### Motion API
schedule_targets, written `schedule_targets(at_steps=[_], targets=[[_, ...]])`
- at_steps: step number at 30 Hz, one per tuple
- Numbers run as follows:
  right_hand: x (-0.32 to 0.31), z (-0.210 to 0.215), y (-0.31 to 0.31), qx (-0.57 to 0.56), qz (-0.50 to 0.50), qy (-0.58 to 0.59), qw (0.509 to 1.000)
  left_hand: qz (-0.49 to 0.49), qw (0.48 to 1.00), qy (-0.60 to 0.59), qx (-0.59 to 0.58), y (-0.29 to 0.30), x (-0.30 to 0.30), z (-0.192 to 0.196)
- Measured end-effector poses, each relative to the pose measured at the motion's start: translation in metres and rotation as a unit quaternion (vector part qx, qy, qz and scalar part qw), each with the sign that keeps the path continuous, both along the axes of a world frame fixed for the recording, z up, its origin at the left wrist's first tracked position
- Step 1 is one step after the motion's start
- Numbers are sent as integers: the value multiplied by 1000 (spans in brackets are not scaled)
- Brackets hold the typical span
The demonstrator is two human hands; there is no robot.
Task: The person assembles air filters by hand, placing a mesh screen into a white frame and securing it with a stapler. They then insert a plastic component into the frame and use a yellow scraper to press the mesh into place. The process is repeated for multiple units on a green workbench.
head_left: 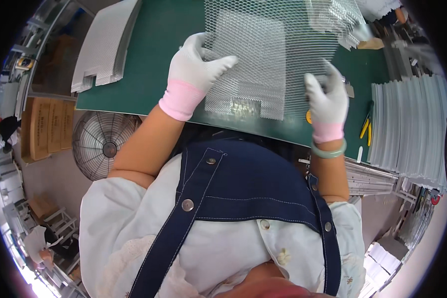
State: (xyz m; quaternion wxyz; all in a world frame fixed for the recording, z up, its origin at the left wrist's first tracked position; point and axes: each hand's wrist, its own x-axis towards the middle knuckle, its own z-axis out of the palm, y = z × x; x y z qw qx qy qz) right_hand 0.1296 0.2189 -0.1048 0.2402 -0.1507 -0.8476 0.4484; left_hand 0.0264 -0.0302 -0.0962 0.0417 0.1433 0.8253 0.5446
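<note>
At upper centre, your left hand (190, 63) met the layered mesh (255, 62), likely steadying it — pinching, I couldn't tell; your right hand (331, 99) had fingers spread.

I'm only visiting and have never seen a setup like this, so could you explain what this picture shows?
There is no robot here: these are a person's own hands, in white gloves with pink cuffs. A wide-angle camera worn on the head looks down, so you see the person's own body below, and straight edges look bent.

On the green table lies silvery mesh, including a piece with a notch near the person. A mesh stack sits to the left; to the right are a tool with yellow handles and a stack of pale sheets.

The left hand is at the mesh; how firmly it grips is unclear. The right hand is open, thumb and finger apart, near the mesh's right side.
</note>
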Motion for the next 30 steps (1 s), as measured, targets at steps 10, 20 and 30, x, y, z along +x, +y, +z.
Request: schedule_targets(at_steps=[10,20,30], targets=[[-13,-67,-13,148,-1,-252,956,28,970,49,-237,6,4,-70],[-29,-83,-3,167,39,-301,938,-3,943,-7,-332,11,-2,-84],[-33,-79,-6,169,32,-335,926,-32,920,-59,-386,18,-7,-71]])
